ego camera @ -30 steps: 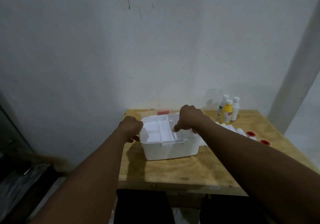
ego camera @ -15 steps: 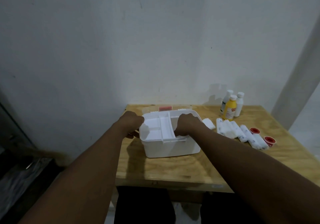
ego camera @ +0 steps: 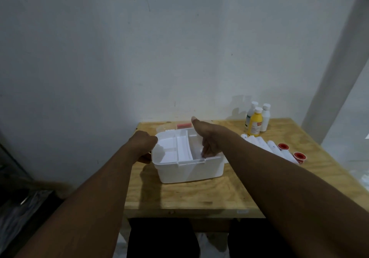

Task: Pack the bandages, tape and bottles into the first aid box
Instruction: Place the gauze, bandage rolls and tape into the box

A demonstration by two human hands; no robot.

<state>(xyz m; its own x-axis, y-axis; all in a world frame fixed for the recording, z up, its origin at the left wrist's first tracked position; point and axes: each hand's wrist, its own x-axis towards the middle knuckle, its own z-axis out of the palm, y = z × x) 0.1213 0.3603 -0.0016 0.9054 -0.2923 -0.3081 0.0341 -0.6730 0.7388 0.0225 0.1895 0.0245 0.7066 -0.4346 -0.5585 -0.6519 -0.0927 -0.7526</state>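
Observation:
The white first aid box (ego camera: 191, 171) stands open on the wooden table (ego camera: 189, 198), with a white divided inner tray (ego camera: 169, 148) in its top. My left hand (ego camera: 143, 142) is closed around the box's left rim. My right hand (ego camera: 207, 136) reaches into the tray's right side with its fingers hooked down and its thumb sticking up. A yellow bottle (ego camera: 255, 124) and two white bottles (ego camera: 265, 118) stand at the back right. White bandage rolls (ego camera: 261, 143) and two red-centred tape rolls (ego camera: 283, 147) lie to the right of the box.
A clear lid with a pink-red patch (ego camera: 184, 125) lies behind the box against the wall. A pale pillar (ego camera: 339, 58) rises at the right. Dark clutter (ego camera: 20, 207) sits low on the left, beyond the table's edge.
My right hand has turned from a fist on the tray to fingers dipping into its right side with the thumb raised. The left hand stays on the box rim.

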